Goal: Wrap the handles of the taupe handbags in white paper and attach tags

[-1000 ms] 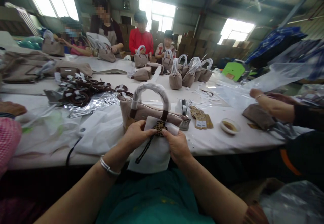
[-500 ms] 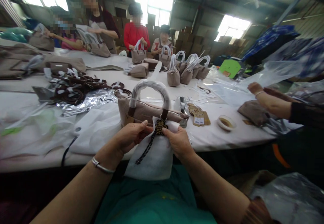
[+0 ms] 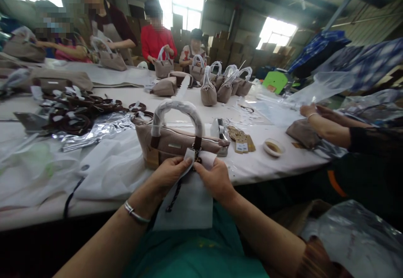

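A taupe handbag (image 3: 176,146) stands upright on the table in front of me, its handle (image 3: 179,107) wrapped in clear plastic. From the handle's right foot hangs a leopard-print charm (image 3: 197,159), now mostly covered. A white wrapping sheet (image 3: 189,217) lies behind the charm and drapes down over the table edge. My left hand (image 3: 173,172) is closed, pinching the sheet's left edge folded over the charm. My right hand (image 3: 216,179) is closed on the sheet's right side, thumb against the charm. A dark braided cord (image 3: 174,196) dangles below my left fingers.
Brown straps (image 3: 78,114) are heaped at left beside silver film. Right of the bag lie a tape roll (image 3: 219,129), hang tags (image 3: 242,141) and a small dish (image 3: 273,148). More handbags (image 3: 225,87) stand farther back. A co-worker's hands (image 3: 311,112) work at right; several people stand across the table.
The left hand has moved right and brought the sheet's left edge over the charm, which was in full view before. The whole view has shifted slightly.
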`<state>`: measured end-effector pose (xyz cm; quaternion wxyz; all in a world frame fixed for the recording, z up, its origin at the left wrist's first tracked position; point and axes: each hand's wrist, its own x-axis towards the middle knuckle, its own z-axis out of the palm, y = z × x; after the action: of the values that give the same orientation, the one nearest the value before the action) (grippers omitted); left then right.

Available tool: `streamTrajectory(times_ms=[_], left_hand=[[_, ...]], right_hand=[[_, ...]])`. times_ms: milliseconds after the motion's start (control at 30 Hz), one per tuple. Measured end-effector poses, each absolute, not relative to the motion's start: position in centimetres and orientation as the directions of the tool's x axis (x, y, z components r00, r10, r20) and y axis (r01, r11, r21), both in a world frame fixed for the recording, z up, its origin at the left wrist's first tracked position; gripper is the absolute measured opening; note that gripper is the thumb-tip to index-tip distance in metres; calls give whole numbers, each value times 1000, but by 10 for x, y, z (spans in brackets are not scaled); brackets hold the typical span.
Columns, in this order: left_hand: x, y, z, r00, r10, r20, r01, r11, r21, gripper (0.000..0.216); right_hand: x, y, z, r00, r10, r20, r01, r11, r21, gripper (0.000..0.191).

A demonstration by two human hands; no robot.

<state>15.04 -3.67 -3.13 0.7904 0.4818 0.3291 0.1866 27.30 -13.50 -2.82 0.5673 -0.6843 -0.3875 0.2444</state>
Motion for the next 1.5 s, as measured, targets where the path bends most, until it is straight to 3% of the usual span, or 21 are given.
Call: streamTrajectory(times_ms=[100,200,333,400,467,667,833,1133,1300,1500], left_hand=[[150,-36,-34,731,603,-321,7,463,886,59],[149,-34,-36,757,564,-330,1,505,863,55],[149,-32,-36,774,532,-344,-10,553,833,50],[148,-31,-37,775,527,-349,-4,556,831,48],[147,-30,-39,770,537,-344,11,529,849,47],[147,-29,-49,745,611,-267,50,349,936,47],[150,-34,-48,684,699,-209,141,155,978,50],[154,-52,-33,536,844,16,363,-247,898,38],[157,-53,-38,552,832,58,328,-281,902,33],[155,-54,-38,594,797,111,281,-335,899,37]], right_hand=[[272,-144,-27,554,800,233,487,-84,-870,24],[278,-148,-27,574,787,227,503,-120,-856,31],[287,-148,-30,552,834,19,121,-57,-991,36],[288,-148,-32,531,840,-107,-82,-74,-994,36],[288,-150,-33,544,825,-152,-138,-91,-986,34],[287,-156,-27,666,734,131,299,-102,-949,34],[278,-146,-18,617,735,281,483,-72,-873,33],[272,-133,-26,543,804,242,535,-109,-838,14],[272,-142,-21,413,872,264,623,-59,-780,19],[266,-151,-26,253,876,410,799,50,-599,29]])
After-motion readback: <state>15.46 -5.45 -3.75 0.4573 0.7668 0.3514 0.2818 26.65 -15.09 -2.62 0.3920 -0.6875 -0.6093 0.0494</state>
